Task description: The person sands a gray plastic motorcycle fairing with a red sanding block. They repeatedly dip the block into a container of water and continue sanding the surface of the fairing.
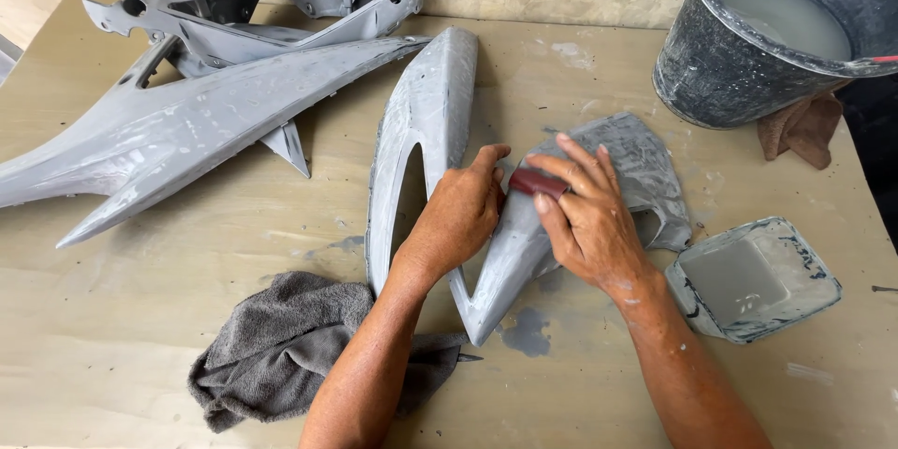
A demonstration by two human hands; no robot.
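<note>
Two hands on one grey primed fairing panel, which lies flat on the counter, V-shaped, its pointed tip just below and between the wrists. Right hand has its fingers curled down over a small dark red sanding block, pressing it onto the panel's right limb; block pinched between thumb and fingers, palm down. Left hand is loosely closed, gripping nothing, fingers and thumb braced on the panel's middle ridge, just beside the block and nearly touching the right hand's fingertips. Panel surface looks wet and streaked with grey slurry.

Grey towel lies crumpled under the left forearm, touching the panel's lower edge. Right of the right wrist, near it: a shallow square plastic tray with grey liquid in it. Beyond the right hand, at the counter's far right corner: a dark bucket holding cloudy water, with a brown rag tucked at its base. Far left of the left hand, well apart: a long grey side fairing, and behind that a grey frame-like cover piece. Counter is smeared with dried grey patches.
</note>
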